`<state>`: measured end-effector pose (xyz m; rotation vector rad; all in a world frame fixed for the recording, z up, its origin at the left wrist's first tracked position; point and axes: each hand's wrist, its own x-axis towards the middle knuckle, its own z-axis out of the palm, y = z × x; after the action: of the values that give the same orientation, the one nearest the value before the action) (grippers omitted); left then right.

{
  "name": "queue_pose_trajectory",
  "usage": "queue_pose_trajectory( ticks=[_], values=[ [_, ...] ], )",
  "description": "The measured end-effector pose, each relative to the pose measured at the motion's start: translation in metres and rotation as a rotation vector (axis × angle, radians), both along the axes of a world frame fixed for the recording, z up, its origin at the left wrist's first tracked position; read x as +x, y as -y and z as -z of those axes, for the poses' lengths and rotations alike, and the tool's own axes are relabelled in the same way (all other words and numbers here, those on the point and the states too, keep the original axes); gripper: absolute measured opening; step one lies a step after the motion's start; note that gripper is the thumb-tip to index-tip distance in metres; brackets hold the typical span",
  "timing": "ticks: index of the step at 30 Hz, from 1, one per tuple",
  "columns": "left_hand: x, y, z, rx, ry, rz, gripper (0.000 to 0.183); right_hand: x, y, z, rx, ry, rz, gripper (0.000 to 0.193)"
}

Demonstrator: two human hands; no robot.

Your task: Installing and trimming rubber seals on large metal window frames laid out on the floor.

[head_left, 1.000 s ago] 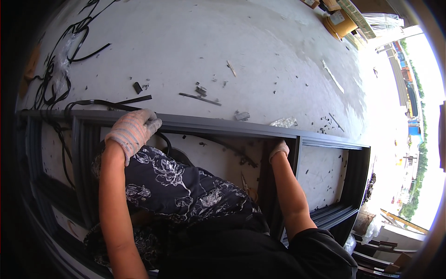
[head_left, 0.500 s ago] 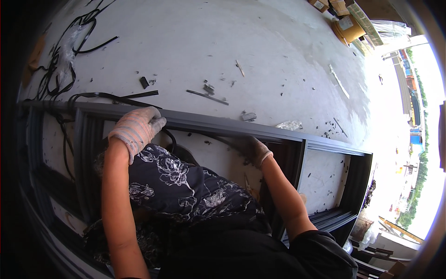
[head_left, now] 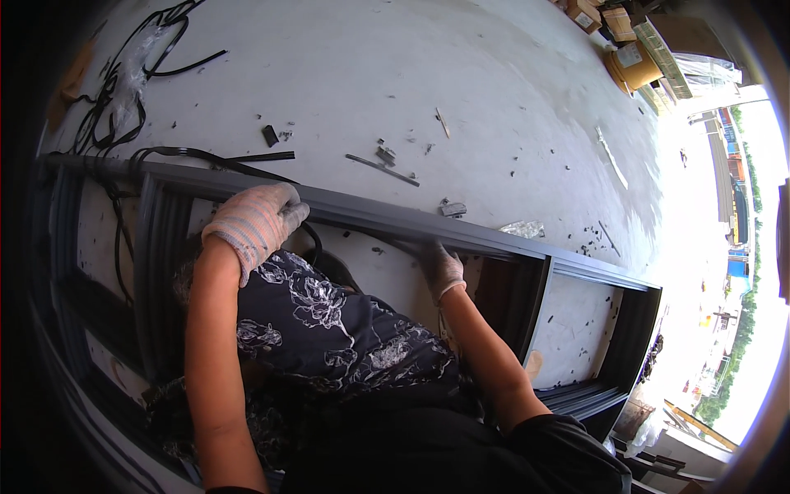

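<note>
The left hand (head_left: 255, 221) in a knit glove grasps the top rail of the dark metal frame (head_left: 494, 239). The right hand (head_left: 443, 267) presses under it. The rail runs left to right above the floor (head_left: 461, 74).

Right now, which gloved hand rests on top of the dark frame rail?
The left hand: it lies over the frame rail's top edge, while the right hand presses against its inner side, lower down.

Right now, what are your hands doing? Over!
Left hand gloved, resting on the dark metal frame rail. Right hand gloved, pressed under that rail. Black rubber strip loops beside the left hand.
</note>
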<state>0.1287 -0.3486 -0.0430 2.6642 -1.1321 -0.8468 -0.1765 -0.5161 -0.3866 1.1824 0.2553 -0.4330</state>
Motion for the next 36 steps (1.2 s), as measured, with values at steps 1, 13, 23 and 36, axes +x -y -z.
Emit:
queue_pose_trajectory(
  ticks=[1,13,23,36],
  values=[
    [-0.001,0.003,-0.002,0.029,-0.016,-0.005,0.027,-0.001,0.001,0.006,-0.002,-0.004,0.004,0.057],
    [0.004,-0.009,0.003,0.134,-0.075,-0.017,0.038,0.037,-0.037,0.01,-0.98,-0.93,-0.328,0.033],
    [0.005,-0.005,0.006,0.161,-0.071,-0.024,0.037,0.045,-0.029,0.016,0.025,-0.254,-0.147,0.034],
    [0.004,-0.014,0.003,0.126,-0.056,-0.002,0.036,0.074,-0.041,0.02,0.543,0.109,0.055,0.049]
  ],
)
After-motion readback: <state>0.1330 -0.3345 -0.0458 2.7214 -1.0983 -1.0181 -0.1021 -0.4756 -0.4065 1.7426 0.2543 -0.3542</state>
